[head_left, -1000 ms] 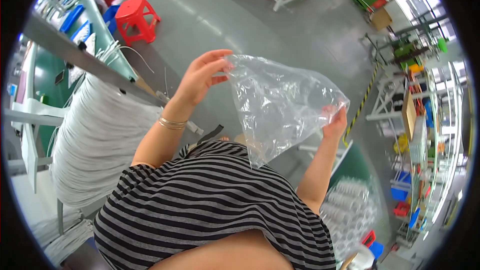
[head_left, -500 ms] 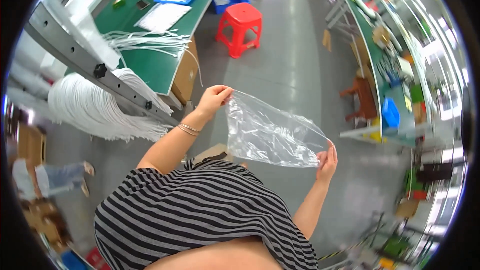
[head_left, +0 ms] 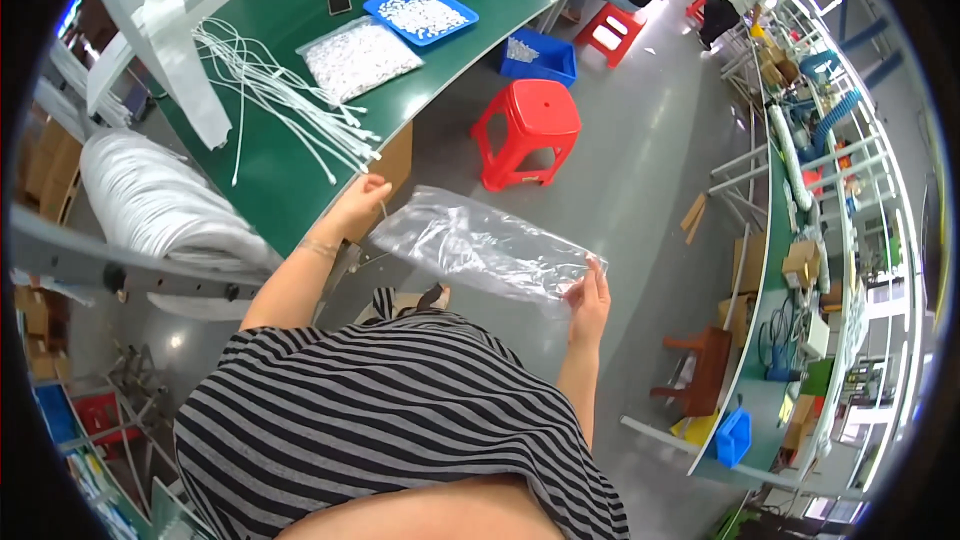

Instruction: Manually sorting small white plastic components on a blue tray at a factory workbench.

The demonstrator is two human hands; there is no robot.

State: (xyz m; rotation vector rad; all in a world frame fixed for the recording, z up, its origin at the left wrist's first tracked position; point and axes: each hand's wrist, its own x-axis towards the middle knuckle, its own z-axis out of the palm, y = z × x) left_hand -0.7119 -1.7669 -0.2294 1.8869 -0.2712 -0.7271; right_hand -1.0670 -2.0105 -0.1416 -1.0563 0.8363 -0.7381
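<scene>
A clear plastic bag (head_left: 470, 245) stretches out in front of me, tilted down to the right. My right hand (head_left: 588, 302) pinches its right end between thumb and fingers. At the table's near corner is my left hand (head_left: 360, 208), fingers drawn together beside the bag's left end. A gap shows between those fingertips and the film, and what they hold, if anything, I cannot make out. Just beyond the left hand, white cord ends (head_left: 345, 135) fan out over the green table (head_left: 270, 195).
A filled clear bag (head_left: 360, 60) and a blue tray of small white pieces (head_left: 422, 16) lie on the table. A red stool (head_left: 530, 130) and a blue bin (head_left: 540, 58) stand beyond. Coiled white cord (head_left: 165, 200) hangs at left. Two people are farther off.
My view has swung so the table sits closer. The left hand has come to the table corner by the cord ends, and the bag's left end now shows apart from it. The right hand still grips the bag.
</scene>
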